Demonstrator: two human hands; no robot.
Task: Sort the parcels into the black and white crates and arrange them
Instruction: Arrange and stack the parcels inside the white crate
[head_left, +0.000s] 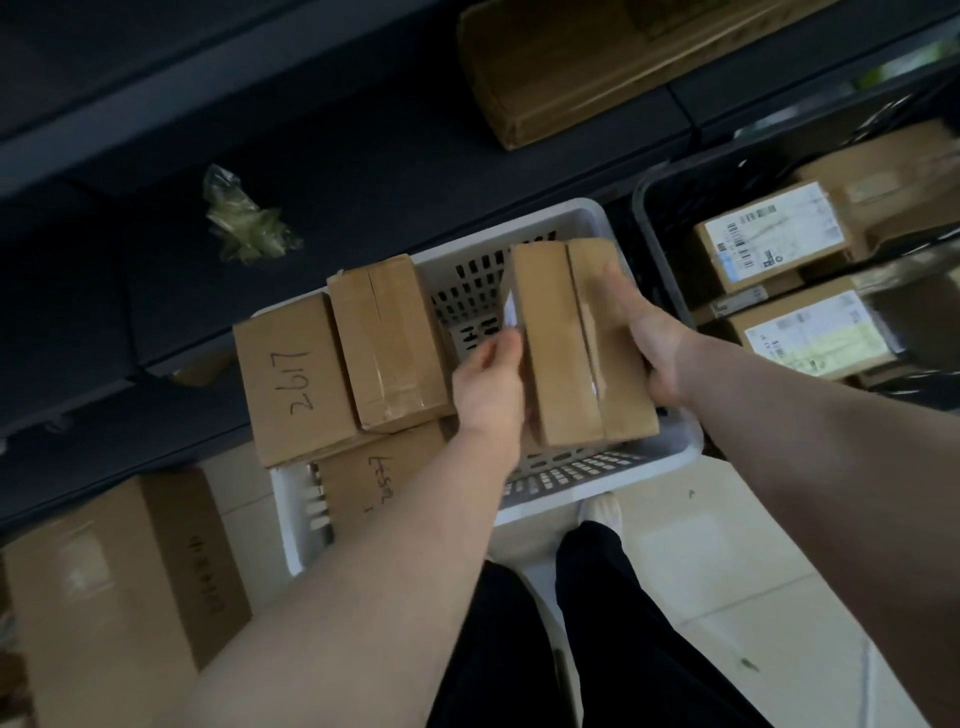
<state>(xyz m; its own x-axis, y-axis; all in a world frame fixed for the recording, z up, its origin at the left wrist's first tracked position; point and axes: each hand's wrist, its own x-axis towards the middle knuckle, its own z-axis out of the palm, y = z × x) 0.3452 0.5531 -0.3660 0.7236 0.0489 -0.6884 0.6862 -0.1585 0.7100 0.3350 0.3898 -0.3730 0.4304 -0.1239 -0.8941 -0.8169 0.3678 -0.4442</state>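
So we're roughly midway; left grip (488, 384) and right grip (652, 332) both clasp a taped parcel (576, 343) above the white crate (675, 457), boxes (291, 374) already inside; the black crate (654, 244) holds labelled parcels (769, 239). One floor carton (104, 597) probably remains.

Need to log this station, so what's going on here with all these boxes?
A person stands over a white slotted plastic crate on the floor, holding a brown taped cardboard parcel above it. The left hand is on its left side and the right hand grips its right edge. The crate already holds a cardboard parcel marked 2617 and a smaller taped parcel next to it. To the right, a black plastic crate holds white-labelled cardboard parcels.
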